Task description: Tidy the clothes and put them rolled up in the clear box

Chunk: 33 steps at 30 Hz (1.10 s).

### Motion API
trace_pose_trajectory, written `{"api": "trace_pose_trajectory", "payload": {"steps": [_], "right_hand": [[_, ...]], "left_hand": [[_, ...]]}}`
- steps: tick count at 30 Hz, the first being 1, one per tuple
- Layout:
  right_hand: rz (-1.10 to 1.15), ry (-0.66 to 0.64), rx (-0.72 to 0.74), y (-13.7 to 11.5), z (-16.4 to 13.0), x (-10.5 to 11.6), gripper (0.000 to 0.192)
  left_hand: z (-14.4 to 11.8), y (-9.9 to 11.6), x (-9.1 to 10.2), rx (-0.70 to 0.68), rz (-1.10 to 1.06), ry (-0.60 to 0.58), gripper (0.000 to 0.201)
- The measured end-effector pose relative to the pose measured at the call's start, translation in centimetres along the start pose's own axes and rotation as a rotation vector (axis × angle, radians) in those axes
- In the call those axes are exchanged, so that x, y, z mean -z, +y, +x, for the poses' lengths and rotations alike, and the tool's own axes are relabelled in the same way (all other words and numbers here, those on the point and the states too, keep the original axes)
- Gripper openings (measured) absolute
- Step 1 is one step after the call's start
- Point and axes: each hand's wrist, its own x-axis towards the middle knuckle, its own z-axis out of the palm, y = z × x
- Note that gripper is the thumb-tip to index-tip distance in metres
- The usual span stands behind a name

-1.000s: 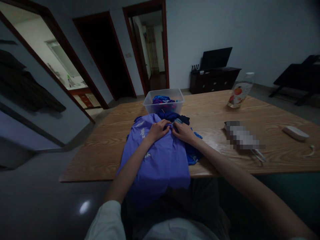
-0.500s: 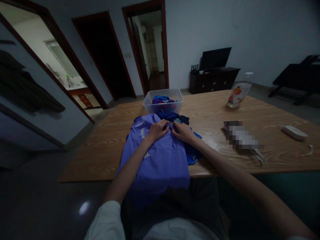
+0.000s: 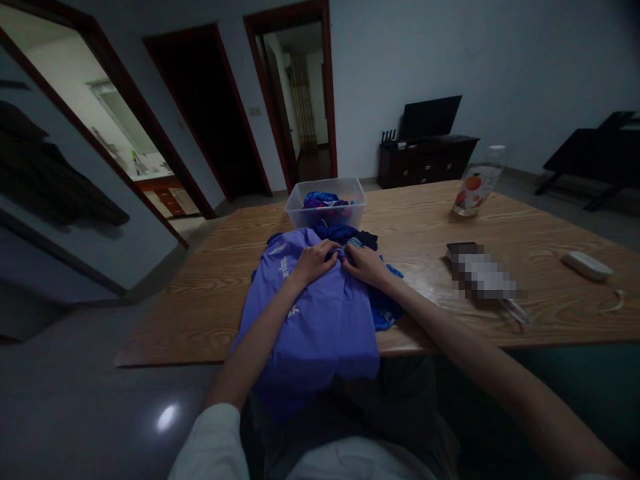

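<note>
By left hand [image 3: 317, 260] and right hand [image 3: 367, 265], purple garment [image 3: 315, 343] is pinched; the table [image 3: 200, 287], extended leftward of it, is overhung at near edge.

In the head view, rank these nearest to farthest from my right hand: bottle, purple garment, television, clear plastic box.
1. Purple garment, touching your right hand.
2. Clear plastic box, ahead and slightly left.
3. Bottle, ahead and right.
4. Television, farthest, beyond the table.
</note>
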Motion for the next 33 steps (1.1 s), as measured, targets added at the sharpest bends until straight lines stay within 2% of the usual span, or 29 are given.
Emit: {"api": "trace_pose_trajectory", "payload": {"steps": [19,33], "right_hand": [[0.010,0.017,0.014,0.22,-0.07,-0.35,0.018],[0.005,-0.023,-0.013,-0.09,-0.02,0.12,0.020]], "left_hand": [[0.00,0.14,0.18,0.001,0.008,-0.003,0.024],[0.03,0.22,0.21,0.010,0.003,-0.011,0.025]]}}
